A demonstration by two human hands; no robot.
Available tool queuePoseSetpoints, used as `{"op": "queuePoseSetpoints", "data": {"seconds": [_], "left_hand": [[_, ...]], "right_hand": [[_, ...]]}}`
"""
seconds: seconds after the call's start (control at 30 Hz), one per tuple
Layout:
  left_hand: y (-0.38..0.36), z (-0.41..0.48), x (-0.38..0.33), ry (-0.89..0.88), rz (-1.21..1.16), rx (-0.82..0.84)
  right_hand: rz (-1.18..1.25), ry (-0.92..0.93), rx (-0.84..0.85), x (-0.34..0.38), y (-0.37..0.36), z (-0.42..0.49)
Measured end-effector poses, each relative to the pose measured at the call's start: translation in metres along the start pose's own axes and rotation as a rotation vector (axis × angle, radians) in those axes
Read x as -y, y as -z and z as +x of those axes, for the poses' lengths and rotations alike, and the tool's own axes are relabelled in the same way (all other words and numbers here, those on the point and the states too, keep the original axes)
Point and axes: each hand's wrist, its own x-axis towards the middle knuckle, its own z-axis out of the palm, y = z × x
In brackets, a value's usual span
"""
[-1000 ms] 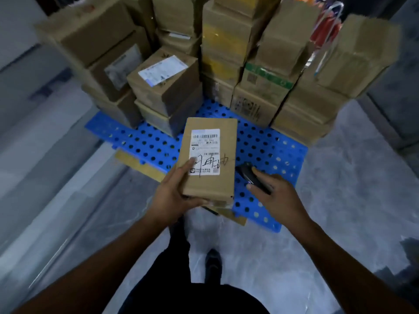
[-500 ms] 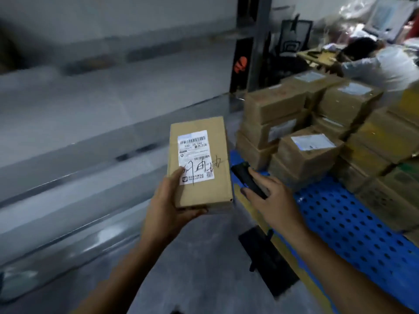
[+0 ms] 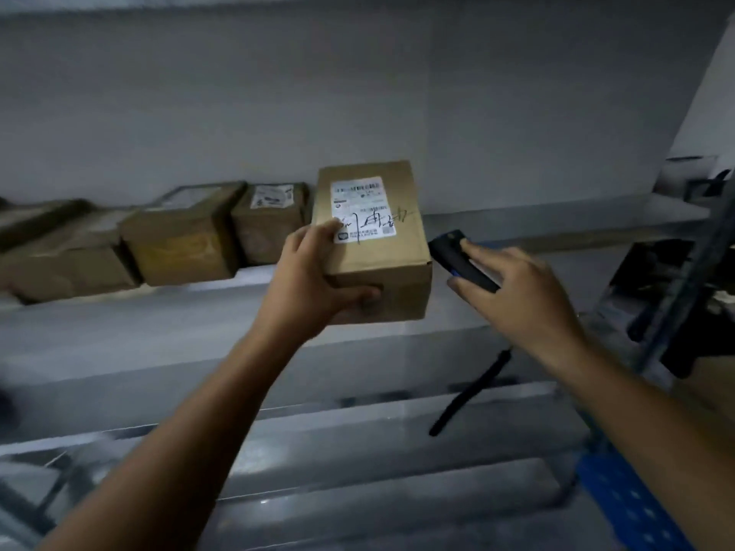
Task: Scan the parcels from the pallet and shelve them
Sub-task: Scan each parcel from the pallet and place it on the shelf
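Squarely in the middle of the view sits the parcel (image 3: 374,240), a plain brown corrugated cardboard box, oblong with crisp edges, held up in front of the grey shelf (image 3: 557,224) at the level of its deck and not visibly resting on it. A white printed label (image 3: 362,208) with barcodes covers much of its top face, and black handwritten marks run across the label's lower part onto the bare card. The left hand (image 3: 314,284) grips the box at its near left corner, thumb lying on top at the label's edge and fingers curled under the front face. Just to the right, the right hand (image 3: 521,292) holds a slim black scanner (image 3: 461,260) with a blue edge, fingers stretched along its body; its tip is near the box's right side. A dark strap (image 3: 469,395) hangs below that hand. Further left on the shelf stands a row of other cardboard boxes (image 3: 183,240), duller and somewhat blurred, two with pale labels. A blue perforated pallet (image 3: 632,507) shows at lower right.
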Motion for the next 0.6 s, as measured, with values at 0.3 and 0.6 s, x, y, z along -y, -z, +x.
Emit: {"op": "queuePoseSetpoints", "data": {"seconds": [0.3, 0.6], "left_hand": [[-0.047, 0.068, 0.057, 0.065, 0.197, -0.248], [-0.108, 0.080, 0.066, -0.050, 0.510, -0.271]], "right_hand": [[0.119, 0.118, 0.180, -0.024, -0.071, 0.121], [0.137, 0.104, 0.249, -0.045, -0.103, 0.180]]}}
